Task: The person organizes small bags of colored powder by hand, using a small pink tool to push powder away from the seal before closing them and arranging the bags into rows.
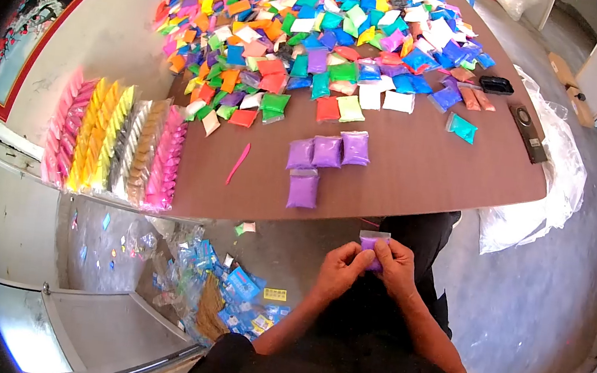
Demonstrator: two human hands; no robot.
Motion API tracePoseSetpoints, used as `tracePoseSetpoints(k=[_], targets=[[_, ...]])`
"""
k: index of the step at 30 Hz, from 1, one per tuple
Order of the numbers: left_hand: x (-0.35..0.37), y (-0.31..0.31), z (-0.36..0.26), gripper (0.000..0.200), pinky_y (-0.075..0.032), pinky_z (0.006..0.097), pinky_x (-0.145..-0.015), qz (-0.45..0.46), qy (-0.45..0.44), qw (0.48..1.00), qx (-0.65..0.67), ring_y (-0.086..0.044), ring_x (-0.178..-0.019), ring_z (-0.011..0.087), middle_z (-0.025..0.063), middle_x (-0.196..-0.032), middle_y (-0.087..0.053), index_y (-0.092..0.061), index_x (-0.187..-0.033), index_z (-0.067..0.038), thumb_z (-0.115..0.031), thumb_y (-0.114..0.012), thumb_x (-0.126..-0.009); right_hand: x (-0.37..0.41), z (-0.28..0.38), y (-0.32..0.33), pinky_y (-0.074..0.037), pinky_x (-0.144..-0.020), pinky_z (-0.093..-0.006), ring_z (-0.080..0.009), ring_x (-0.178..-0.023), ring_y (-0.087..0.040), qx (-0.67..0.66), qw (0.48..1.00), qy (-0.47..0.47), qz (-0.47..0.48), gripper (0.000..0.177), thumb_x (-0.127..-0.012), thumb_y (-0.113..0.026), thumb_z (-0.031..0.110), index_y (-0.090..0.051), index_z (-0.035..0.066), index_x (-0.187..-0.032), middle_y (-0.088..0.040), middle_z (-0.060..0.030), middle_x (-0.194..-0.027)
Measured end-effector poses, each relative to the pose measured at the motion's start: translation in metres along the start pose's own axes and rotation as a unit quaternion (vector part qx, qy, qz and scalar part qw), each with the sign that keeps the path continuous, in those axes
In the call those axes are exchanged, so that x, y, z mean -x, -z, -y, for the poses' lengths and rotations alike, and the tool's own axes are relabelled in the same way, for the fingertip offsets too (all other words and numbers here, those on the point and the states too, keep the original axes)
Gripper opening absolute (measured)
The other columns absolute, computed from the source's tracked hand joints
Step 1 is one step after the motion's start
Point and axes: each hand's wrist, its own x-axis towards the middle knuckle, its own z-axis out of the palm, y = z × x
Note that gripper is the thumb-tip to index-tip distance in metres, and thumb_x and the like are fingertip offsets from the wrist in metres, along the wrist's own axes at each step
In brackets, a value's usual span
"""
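Note:
Between my two hands, over my lap and just off the table's front edge, is a small clear bag of purple clay-like material (374,244). My left hand (342,268) pinches its left side with thumb and fingers. On its right side, my right hand (397,268) grips it the same way. The bag's clear top strip stands up above my fingers; its lower part is hidden by them. Nearest on the table lies a similar purple bag (302,189), with several more purple bags (327,151) right behind it.
A large heap of colourful small bags (317,19) covers the table's far part. Rows of packed bags (108,143) line the left edge, near a pink plastic tool (238,163). A dark remote-like object (528,134) and black case (496,85) lie right. Packaging litter (228,289) covers floor at left.

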Motion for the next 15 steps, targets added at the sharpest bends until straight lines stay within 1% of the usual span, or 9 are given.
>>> tracePoseSetpoints(k=[1, 3, 7, 9, 10, 12, 13, 15], targets=[[-0.001, 0.003, 0.001, 0.028, -0.04, 0.0248, -0.06, -0.002, 0.0, 1.0, 0.0, -0.047, -0.067, 0.005, -0.0045, -0.071, -0.052, -0.062, -0.083, -0.003, -0.026, -0.067, -0.1, 0.001, 0.002, -0.001, -0.041, -0.057, -0.0215, -0.0029, -0.066, -0.05, 0.0, 1.0, -0.001, 0.002, 0.028, -0.105, -0.058, 0.027, -0.07, 0.003, -0.099, -0.06, 0.0049, -0.08], [-0.003, 0.009, -0.002, 0.025, -0.045, 0.0266, -0.065, 0.036, -0.006, 0.999, -0.024, -0.052, -0.073, 0.0078, -0.0015, -0.079, -0.059, -0.065, -0.093, -0.002, -0.025, -0.063, -0.101, 0.001, 0.005, -0.004, -0.04, -0.055, -0.0212, -0.0026, -0.065, -0.049, 0.02, 1.0, 0.004, -0.008, 0.028, -0.106, -0.055, 0.027, -0.069, 0.003, -0.099, -0.058, 0.0054, -0.077], [-0.003, 0.008, -0.011, 0.025, -0.044, 0.0267, -0.064, 0.026, -0.031, 0.999, -0.027, -0.052, -0.074, 0.0073, -0.0017, -0.079, -0.059, -0.065, -0.092, -0.001, -0.025, -0.064, -0.1, 0.001, 0.012, -0.002, -0.039, -0.053, -0.0209, -0.0027, -0.064, -0.048, 0.004, 1.0, -0.014, 0.005, 0.028, -0.106, -0.055, 0.026, -0.068, 0.003, -0.099, -0.057, 0.0052, -0.076], [-0.003, 0.011, -0.012, 0.025, -0.044, 0.0262, -0.065, 0.034, -0.05, 0.989, -0.134, -0.052, -0.076, 0.007, -0.0023, -0.08, -0.059, -0.066, -0.092, -0.001, -0.025, -0.065, -0.1, 0.002, 0.013, -0.001, -0.04, -0.055, -0.0217, -0.0033, -0.065, -0.049, 0.008, 1.0, -0.023, -0.007, 0.028, -0.106, -0.056, 0.025, -0.068, 0.003, -0.096, -0.057, 0.0043, -0.077], [-0.003, 0.011, -0.011, 0.025, -0.044, 0.0262, -0.065, 0.034, -0.05, 0.989, -0.135, -0.052, -0.076, 0.007, -0.0023, -0.08, -0.059, -0.066, -0.092, -0.001, -0.025, -0.065, -0.1, 0.001, 0.009, 0.0, -0.04, -0.055, -0.0217, -0.0033, -0.065, -0.049, 0.007, 1.0, -0.023, -0.007, 0.028, -0.106, -0.056, 0.025, -0.068, 0.003, -0.096, -0.057, 0.0043, -0.077], [-0.004, 0.012, -0.008, 0.026, -0.044, 0.0257, -0.064, 0.038, -0.016, 0.99, -0.135, -0.05, -0.072, 0.0064, -0.0039, -0.075, -0.058, -0.066, -0.09, -0.001, -0.025, -0.066, -0.1, -0.003, 0.002, 0.0, -0.042, -0.06, -0.0229, -0.0042, -0.07, -0.05, 0.02, 0.999, 0.03, -0.025, 0.027, -0.105, -0.057, 0.023, -0.069, 0.002, -0.093, -0.058, 0.0041, -0.079], [-0.004, 0.01, -0.007, 0.026, -0.044, 0.0257, -0.064, 0.037, -0.016, 0.99, -0.135, -0.05, -0.072, 0.0064, -0.0039, -0.075, -0.058, -0.066, -0.09, -0.001, -0.025, -0.066, -0.1, -0.003, 0.003, 0.0, -0.042, -0.06, -0.0229, -0.0042, -0.07, -0.05, 0.02, 0.999, 0.03, -0.024, 0.027, -0.105, -0.057, 0.023, -0.069, 0.002, -0.093, -0.058, 0.0041, -0.079], [-0.002, 0.004, -0.003, 0.025, -0.046, 0.0249, -0.067, 0.003, -0.01, 0.999, -0.048, -0.052, -0.075, 0.0058, -0.0027, -0.081, -0.062, -0.068, -0.099, 0.0, -0.024, -0.065, -0.1, -0.001, 0.006, -0.003, -0.043, -0.065, -0.0238, -0.0051, -0.074, -0.051, 0.089, 0.994, 0.069, -0.006, 0.026, -0.105, -0.058, 0.022, -0.07, 0.002, -0.093, -0.059, 0.0041, -0.082]])
